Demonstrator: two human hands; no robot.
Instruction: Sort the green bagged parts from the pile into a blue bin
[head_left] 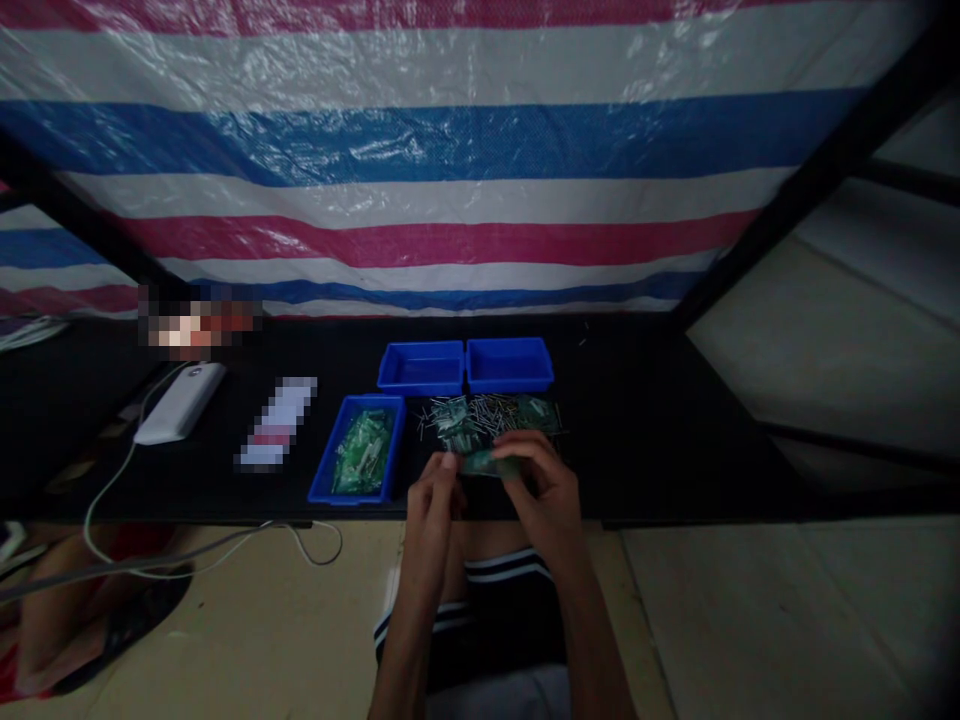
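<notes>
Between my two hands, over the table's front edge, is a small green-tinted plastic bag [480, 463]. My left hand [433, 492] pinches its left end with thumb and finger. At the other end, my right hand [541, 482] has its thumb and fingers closed on the bag. What is inside the bag is too dark to make out. Just beyond my fingers lies a loose pile of thin metal pins or screws [495, 412], with more green bags [536, 410] beside it. Left of my hands, a blue tray [315, 490] holds several filled green bags [364, 452].
Two blue trays [421, 345] stand side by side behind the pile. To the left lie a white power bank [182, 403] with a cable and a blurred-out flat item [277, 425]. A striped plastic sheet [450, 240] hangs behind the black table [660, 440]. Another person's leg [60, 600] shows lower left.
</notes>
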